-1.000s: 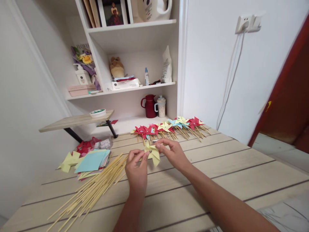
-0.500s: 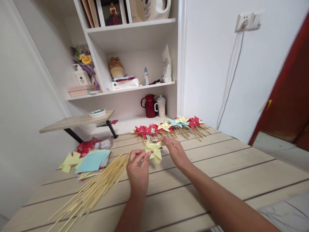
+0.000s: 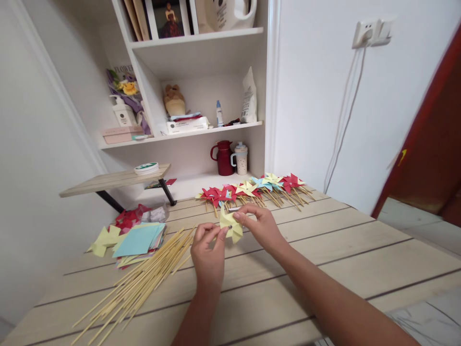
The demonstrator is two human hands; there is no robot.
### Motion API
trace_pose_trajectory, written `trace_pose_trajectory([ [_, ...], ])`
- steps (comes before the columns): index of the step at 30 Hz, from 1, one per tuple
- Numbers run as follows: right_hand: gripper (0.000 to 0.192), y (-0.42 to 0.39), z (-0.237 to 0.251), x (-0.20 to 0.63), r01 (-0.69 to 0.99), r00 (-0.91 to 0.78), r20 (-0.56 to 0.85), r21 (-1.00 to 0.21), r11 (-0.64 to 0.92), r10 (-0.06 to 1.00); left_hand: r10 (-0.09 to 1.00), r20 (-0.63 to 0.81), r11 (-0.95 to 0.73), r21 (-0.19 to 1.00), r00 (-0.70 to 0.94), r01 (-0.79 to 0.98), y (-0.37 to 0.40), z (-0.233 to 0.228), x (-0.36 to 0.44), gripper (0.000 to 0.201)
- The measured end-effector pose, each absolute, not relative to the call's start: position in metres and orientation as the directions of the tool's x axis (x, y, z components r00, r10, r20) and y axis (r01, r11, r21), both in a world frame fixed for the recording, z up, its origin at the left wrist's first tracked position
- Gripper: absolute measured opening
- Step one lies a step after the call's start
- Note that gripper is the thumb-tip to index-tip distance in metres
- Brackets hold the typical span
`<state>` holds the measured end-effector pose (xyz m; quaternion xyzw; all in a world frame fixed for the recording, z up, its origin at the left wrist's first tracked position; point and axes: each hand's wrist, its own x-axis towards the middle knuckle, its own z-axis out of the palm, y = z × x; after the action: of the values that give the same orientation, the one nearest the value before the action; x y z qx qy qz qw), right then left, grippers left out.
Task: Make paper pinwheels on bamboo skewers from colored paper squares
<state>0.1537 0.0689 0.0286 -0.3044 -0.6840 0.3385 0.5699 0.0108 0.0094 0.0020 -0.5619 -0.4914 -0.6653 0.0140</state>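
A pale yellow paper pinwheel point(image 3: 236, 234) with a small dark pin at its centre is held up above the table between my hands. My left hand point(image 3: 209, 250) pinches its left side between thumb and fingers. On the upper right, my right hand point(image 3: 264, 229) has its thumb and curled fingers closed on one of the blades. Just left of my left hand lies a loose bundle of thin wooden sticks point(image 3: 147, 283). Behind the hands, a row of finished pinwheels point(image 3: 247, 188) in red, yellow and blue rests on the table, their sticks pointing towards me.
A stack of coloured paper squares point(image 3: 133, 240) lies on the left, beside another yellow pinwheel point(image 3: 104, 240) and red paper pieces. A small raised shelf point(image 3: 115, 181) stands behind them. Further back are a dark red jug point(image 3: 225, 161) and a speckled cup point(image 3: 241, 161).
My right hand's fingers have curled inward and down from the pinwheel's upper edge onto a blade. The pinwheel has turned a little; my left hand keeps its pinch.
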Motion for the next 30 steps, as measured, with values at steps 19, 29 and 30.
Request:
trace_pose_trajectory([
  [19, 0.045, 0.070, 0.020, 0.146, -0.240, -0.420, 0.314, -0.943, 0.229, 0.851, 0.544, 0.695, -0.467, 0.716, -0.470, 0.518, 0.007, 0.007, 0.009, 0.015],
  [29, 0.017, 0.067, 0.023, 0.145, -0.128, -0.289, 0.622, -0.778, 0.615, 0.727, 0.426, 0.850, -0.495, 0.505, -0.309, 0.707, 0.009, -0.002, 0.005, 0.009],
  [30, 0.014, 0.067, 0.024, 0.146, -0.099, -0.278, 0.664, -0.739, 0.667, 0.694, 0.400, 0.870, -0.487, 0.469, -0.289, 0.737, 0.008, -0.002, 0.005, 0.010],
])
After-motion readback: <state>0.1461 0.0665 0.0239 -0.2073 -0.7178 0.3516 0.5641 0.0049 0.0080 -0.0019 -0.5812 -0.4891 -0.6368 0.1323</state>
